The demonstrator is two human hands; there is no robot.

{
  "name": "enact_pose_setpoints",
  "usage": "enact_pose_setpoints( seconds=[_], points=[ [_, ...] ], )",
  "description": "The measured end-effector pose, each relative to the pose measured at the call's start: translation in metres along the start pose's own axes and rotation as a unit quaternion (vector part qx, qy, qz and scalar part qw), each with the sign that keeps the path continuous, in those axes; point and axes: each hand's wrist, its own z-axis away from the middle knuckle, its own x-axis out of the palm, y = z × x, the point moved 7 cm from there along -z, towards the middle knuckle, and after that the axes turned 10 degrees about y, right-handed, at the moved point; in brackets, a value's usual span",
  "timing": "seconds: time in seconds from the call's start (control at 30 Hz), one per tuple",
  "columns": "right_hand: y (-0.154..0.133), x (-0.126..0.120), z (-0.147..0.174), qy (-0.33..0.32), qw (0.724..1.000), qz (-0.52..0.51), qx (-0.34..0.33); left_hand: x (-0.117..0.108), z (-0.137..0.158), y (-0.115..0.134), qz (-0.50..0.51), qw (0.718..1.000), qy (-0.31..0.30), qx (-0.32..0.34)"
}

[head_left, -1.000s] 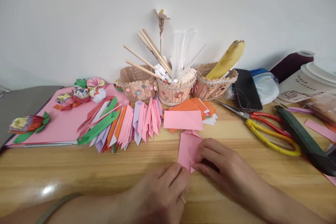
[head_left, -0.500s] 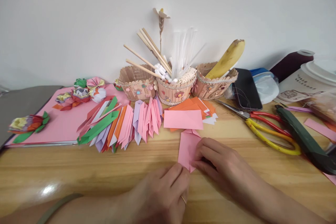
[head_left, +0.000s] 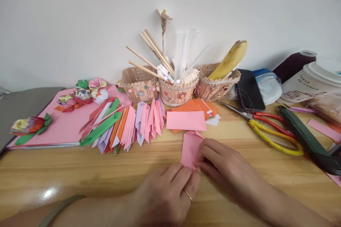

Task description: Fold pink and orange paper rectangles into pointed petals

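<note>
A pink paper rectangle (head_left: 190, 148) lies on the wooden table, with folded corners at its far end. My left hand (head_left: 174, 188), a ring on one finger, is closed with its fingertips on the paper's near end. From the right, my right hand (head_left: 221, 161) pinches the paper's right edge near the same end. The near corners are partly hidden under the fingers. Just beyond lies a flat pink slip (head_left: 185, 120) on top of orange paper slips (head_left: 190, 105). A row of folded paper strips (head_left: 125, 124) in several colours stretches to the left.
Three wooden-stick baskets (head_left: 177, 95) stand by the wall, holding sticks, clear straws and a banana (head_left: 230, 58). To the right are scissors (head_left: 277, 131), a dark green cutter (head_left: 309, 142), a phone (head_left: 249, 90) and a paper cup (head_left: 309, 81). Paper flowers (head_left: 82, 95) sit on a pink sheet (head_left: 69, 127) at left.
My left hand has shifted slightly right and forward, and its fingers now press over the paper's near end, close to my right fingertips. The right hand has barely moved.
</note>
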Motion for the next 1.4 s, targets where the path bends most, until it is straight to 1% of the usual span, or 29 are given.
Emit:
enact_pose_setpoints(
  seconds=[0.07, 0.2, 0.4, 0.47, 0.63, 0.77, 0.87, 0.93, 1.0, 1.07, 1.17, 1.27, 1.4],
  points=[
    [0.0, 0.001, 0.0, -0.003, 1.0, 0.004, -0.001, 0.004, 0.001, 0.0, -0.001, 1.0, -0.017, -0.002],
    [0.0, 0.001, 0.002, -0.003, 1.0, 0.002, -0.002, 0.008, 0.002, -0.001, 0.016, 1.0, -0.026, -0.009],
    [0.007, 0.002, 0.003, -0.021, 0.998, -0.044, 0.028, 0.01, 0.003, -0.001, 0.025, 0.999, -0.047, -0.012],
    [0.007, 0.002, 0.003, -0.021, 0.998, -0.048, 0.025, 0.01, 0.003, -0.001, 0.023, 0.999, -0.048, -0.011],
    [-0.002, -0.002, 0.0, 0.011, 1.0, 0.003, -0.011, 0.012, 0.004, 0.0, 0.013, 0.999, -0.048, 0.002],
    [-0.005, 0.001, -0.001, 0.021, 0.999, 0.044, -0.016, 0.013, 0.007, 0.003, 0.012, 0.999, -0.044, 0.006],
    [0.004, 0.001, 0.0, 0.003, 1.0, 0.012, 0.007, 0.014, 0.009, 0.001, 0.011, 0.999, -0.05, -0.006],
    [0.008, -0.003, 0.002, -0.018, 0.999, -0.026, 0.005, 0.014, 0.008, -0.003, 0.011, 0.998, -0.054, -0.013],
    [0.006, -0.009, 0.004, -0.034, 0.998, -0.043, -0.034, 0.012, 0.007, -0.008, -0.002, 0.999, -0.043, -0.01],
    [-0.001, -0.015, 0.006, -0.038, 0.995, -0.035, -0.083, 0.008, 0.004, -0.016, -0.03, 0.999, -0.02, -0.007],
    [-0.014, -0.015, 0.007, -0.058, 0.991, -0.041, -0.115, 0.004, 0.002, -0.028, -0.07, 0.997, 0.008, -0.013],
    [-0.023, -0.009, 0.005, -0.088, 0.988, -0.063, -0.112, 0.005, 0.001, -0.033, -0.065, 0.998, 0.006, -0.014],
    [-0.02, -0.005, 0.002, -0.097, 0.988, -0.078, -0.087, 0.008, 0.002, -0.034, -0.003, 1.0, 0.014, -0.023]
  ],
)
